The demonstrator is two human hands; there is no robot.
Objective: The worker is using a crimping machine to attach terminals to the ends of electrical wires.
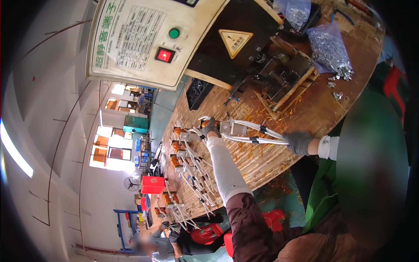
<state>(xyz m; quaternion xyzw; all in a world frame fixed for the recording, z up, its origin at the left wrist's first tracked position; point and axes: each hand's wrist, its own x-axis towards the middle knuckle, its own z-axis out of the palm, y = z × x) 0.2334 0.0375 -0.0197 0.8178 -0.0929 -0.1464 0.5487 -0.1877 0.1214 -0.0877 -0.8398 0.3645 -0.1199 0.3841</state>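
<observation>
My left hand, in a grey glove, is closed on the coil end of a small transformer with a metal core and an orange winding. White leads with black bands run from it to the right. My right hand, also gloved, is wrapped round the far ends of those leads; the tips are hidden. The transformer lies low over the worn wooden table. Beyond my hands stands a crimping press with a black guard and a lit red switch.
More transformers with white leads line the table's left side. At the far right, a plastic bag spills metal terminals. A black tray sits by the press. A co-worker's gloved hand is at lower left, near a red stool.
</observation>
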